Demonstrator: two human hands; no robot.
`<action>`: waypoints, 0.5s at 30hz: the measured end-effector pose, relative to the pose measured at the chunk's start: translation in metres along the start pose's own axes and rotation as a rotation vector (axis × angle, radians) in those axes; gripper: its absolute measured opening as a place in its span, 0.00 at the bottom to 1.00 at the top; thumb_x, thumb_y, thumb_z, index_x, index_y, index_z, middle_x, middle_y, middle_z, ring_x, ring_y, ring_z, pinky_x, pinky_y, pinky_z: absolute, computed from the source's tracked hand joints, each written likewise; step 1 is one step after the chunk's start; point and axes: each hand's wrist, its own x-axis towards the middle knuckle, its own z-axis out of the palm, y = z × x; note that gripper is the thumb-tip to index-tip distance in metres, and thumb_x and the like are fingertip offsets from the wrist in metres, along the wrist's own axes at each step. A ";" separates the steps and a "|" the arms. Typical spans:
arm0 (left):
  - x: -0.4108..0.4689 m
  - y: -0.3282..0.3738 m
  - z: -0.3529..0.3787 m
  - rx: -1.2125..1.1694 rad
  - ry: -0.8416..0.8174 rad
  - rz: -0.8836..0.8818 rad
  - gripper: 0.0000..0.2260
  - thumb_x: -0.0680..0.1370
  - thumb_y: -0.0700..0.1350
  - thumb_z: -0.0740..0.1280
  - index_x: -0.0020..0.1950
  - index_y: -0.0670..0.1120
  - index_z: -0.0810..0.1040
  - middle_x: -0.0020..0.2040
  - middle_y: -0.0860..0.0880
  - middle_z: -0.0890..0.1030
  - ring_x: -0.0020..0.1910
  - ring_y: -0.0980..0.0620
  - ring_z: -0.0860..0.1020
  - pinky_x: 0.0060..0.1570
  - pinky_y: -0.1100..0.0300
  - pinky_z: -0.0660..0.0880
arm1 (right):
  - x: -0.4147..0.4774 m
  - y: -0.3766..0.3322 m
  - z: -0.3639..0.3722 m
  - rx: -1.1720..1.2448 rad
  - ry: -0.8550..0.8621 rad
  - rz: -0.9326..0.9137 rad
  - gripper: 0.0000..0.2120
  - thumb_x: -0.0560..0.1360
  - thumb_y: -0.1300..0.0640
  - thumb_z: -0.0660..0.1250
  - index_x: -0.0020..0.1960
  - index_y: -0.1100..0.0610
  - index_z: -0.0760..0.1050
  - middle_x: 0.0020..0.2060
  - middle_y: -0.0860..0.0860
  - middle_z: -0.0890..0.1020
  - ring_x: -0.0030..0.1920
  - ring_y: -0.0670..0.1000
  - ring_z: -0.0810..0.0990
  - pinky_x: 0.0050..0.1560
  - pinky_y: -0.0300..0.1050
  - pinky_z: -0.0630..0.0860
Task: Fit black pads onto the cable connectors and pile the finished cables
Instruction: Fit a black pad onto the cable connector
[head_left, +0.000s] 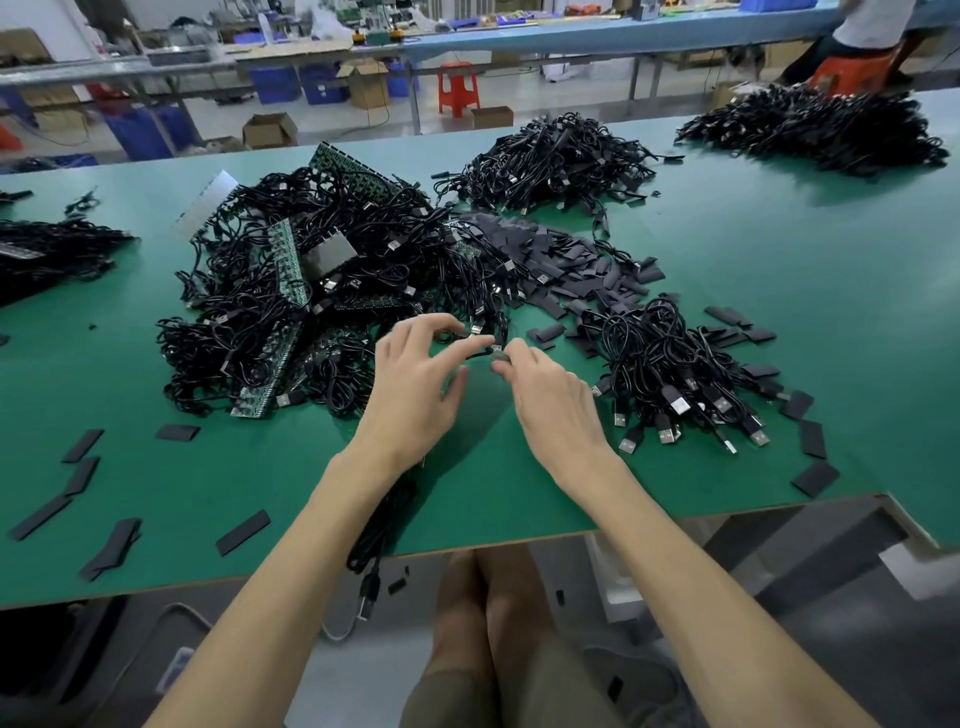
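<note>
The connector (495, 348) is sitting between both hands, just above the counter (779, 270), near the tangled cables (311, 291). The right hand (550, 395) is pinching it in a fingertip grip, seemingly with a pad (502, 358). The left hand (415, 379) is pinching the cable (477, 355) just behind. If the pad is going on skewed, it could jam or slip off. Both forearms are converging, palms facing down.

The green table (779, 270) — heaped with cable piles (291, 291), strewn with black pads (540, 244).

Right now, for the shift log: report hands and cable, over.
Left grip pinches cable; right grip pinches its connector. Fit unclear. Cable heap just behind, nothing blocking.
</note>
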 end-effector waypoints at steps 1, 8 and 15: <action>0.003 0.002 0.001 0.091 -0.018 0.046 0.19 0.78 0.41 0.72 0.68 0.51 0.79 0.65 0.47 0.76 0.66 0.45 0.71 0.68 0.49 0.63 | 0.001 0.000 0.002 -0.027 -0.015 0.013 0.07 0.87 0.53 0.57 0.53 0.55 0.67 0.40 0.50 0.74 0.37 0.59 0.79 0.33 0.50 0.63; 0.018 0.012 0.014 -0.212 -0.255 0.040 0.18 0.79 0.40 0.71 0.69 0.47 0.76 0.57 0.50 0.77 0.51 0.48 0.79 0.52 0.48 0.78 | 0.001 0.005 0.003 -0.128 -0.117 0.063 0.07 0.83 0.65 0.61 0.59 0.59 0.71 0.49 0.55 0.80 0.44 0.61 0.82 0.37 0.49 0.64; 0.009 -0.002 0.019 -0.386 -0.118 -0.110 0.12 0.80 0.43 0.70 0.64 0.46 0.82 0.44 0.52 0.74 0.42 0.57 0.74 0.45 0.63 0.71 | 0.000 0.003 -0.001 0.000 -0.034 -0.002 0.18 0.86 0.46 0.50 0.61 0.56 0.73 0.49 0.53 0.80 0.44 0.60 0.82 0.37 0.53 0.71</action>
